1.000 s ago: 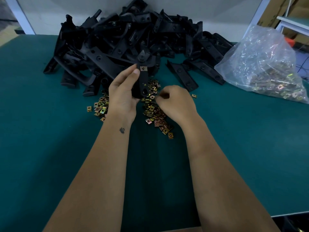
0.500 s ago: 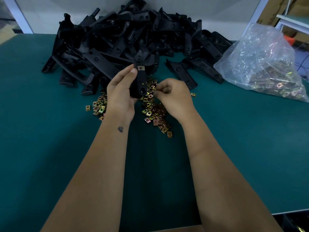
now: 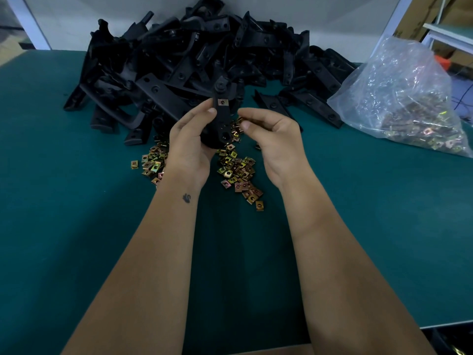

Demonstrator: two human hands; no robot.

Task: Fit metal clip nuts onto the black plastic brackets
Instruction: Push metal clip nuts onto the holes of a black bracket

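My left hand [image 3: 189, 142] grips a black plastic bracket [image 3: 220, 121] upright above the table. One brass-coloured clip nut [image 3: 222, 101] sits fitted near the bracket's top end. My right hand [image 3: 273, 139] hovers just right of the bracket with its fingers curled, thumb and forefinger pinching a small clip nut [image 3: 241, 120] that is mostly hidden. Loose clip nuts [image 3: 238, 172] lie scattered on the green table [image 3: 76, 226] under both hands. A big pile of black brackets [image 3: 194, 52] fills the back of the table.
A clear plastic bag [image 3: 401, 98] holding more clip nuts lies at the right rear. A second small scatter of nuts [image 3: 151, 163] lies left of my left wrist. The table's front edge runs along the lower right, and a white wall stands behind the pile.
My right hand has lifted from the loose nuts on the table and turned up beside the bracket. My left hand has kept holding the bracket in nearly the same place.
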